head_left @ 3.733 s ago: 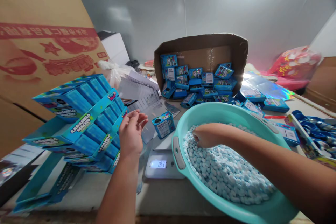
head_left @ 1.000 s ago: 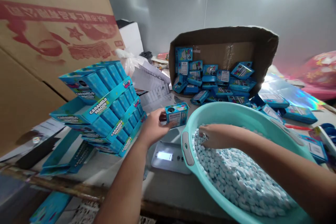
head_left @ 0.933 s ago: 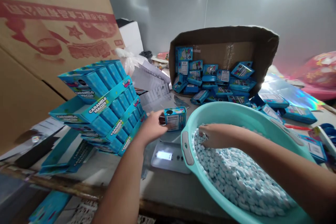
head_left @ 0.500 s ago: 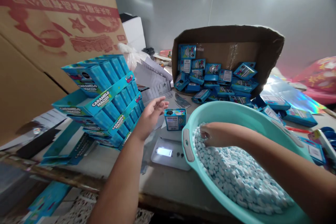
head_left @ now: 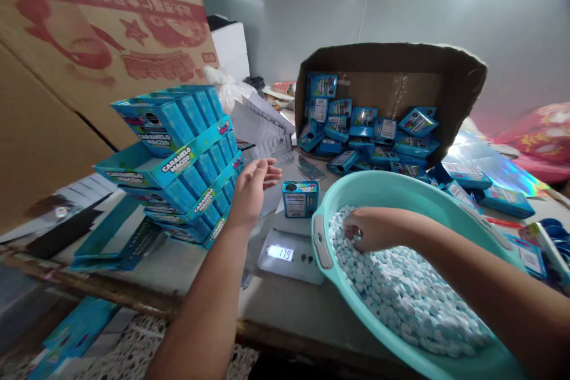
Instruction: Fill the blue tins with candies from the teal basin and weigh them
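Observation:
A small blue tin (head_left: 300, 199) stands on a white digital scale (head_left: 291, 247) whose display reads 179. My left hand (head_left: 252, 190) hovers open just left of the tin, fingers spread, touching nothing. My right hand (head_left: 371, 229) rests curled in a turquoise basin (head_left: 403, 189) full of pale blue-white tablets (head_left: 401, 294); its fingers are closed among the tablets, and what they pinch is hidden.
Stacked blue "Caramelo Macizo" display trays (head_left: 178, 157) stand at the left, a big printed cardboard box (head_left: 84, 53) behind them. A tipped brown carton (head_left: 392, 80) spills several blue tins (head_left: 365, 136) at the back. More blue tins (head_left: 483, 190) lie at the right.
My left hand set the tin down on the scale, let go and drew back to the left, open. The scale now shows 179. My right hand stayed in the tablets.

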A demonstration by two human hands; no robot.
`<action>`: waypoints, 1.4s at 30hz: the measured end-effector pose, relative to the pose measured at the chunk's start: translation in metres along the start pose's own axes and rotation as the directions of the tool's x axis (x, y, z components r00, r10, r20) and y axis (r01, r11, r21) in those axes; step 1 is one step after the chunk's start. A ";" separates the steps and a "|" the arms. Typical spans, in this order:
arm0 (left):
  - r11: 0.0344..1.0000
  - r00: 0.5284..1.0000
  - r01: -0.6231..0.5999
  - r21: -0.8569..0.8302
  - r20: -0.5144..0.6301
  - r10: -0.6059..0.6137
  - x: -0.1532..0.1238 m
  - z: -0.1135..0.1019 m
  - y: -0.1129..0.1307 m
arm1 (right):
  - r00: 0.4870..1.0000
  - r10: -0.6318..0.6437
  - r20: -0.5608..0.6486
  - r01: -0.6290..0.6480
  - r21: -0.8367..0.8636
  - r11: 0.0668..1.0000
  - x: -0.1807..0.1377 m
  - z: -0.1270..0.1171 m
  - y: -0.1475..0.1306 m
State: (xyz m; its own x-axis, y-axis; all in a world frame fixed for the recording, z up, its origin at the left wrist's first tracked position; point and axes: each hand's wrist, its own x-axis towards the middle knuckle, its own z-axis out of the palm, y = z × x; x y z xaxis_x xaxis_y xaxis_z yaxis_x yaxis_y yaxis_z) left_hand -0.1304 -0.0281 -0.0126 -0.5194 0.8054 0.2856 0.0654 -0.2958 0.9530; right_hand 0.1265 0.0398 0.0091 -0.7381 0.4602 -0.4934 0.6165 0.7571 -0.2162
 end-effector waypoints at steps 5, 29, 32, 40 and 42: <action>0.999 0.999 0.041 0.023 -0.027 -0.041 0.002 0.001 -0.005 | 0.999 0.044 -0.005 -0.044 -0.030 0.999 0.003 0.000 -0.003; 0.481 0.675 -0.737 0.474 0.538 0.504 -0.023 0.018 -0.006 | 0.986 0.154 -0.062 -0.163 -0.210 0.964 -0.003 0.002 -0.040; -0.050 0.300 -0.908 0.416 0.730 0.613 -0.030 0.020 0.002 | 0.992 0.126 -0.028 -0.129 -0.192 0.973 0.008 0.003 -0.032; -0.257 0.131 -0.901 0.349 0.784 0.606 -0.033 0.022 0.004 | 0.998 0.067 -0.013 -0.068 -0.161 0.985 0.017 0.003 -0.010; -0.219 0.173 -0.906 0.363 0.788 0.590 -0.034 0.022 0.003 | 0.997 0.071 -0.008 -0.071 -0.158 0.985 0.013 0.000 -0.014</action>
State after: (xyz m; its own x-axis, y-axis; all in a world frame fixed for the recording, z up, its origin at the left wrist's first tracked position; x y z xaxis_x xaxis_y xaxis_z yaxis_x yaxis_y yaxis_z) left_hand -0.0940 -0.0447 -0.0171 0.6204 0.3697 0.6916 0.7652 -0.4787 -0.4305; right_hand 0.1083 0.0351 0.0052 -0.6950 0.5164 -0.5003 0.6163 0.7863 -0.0446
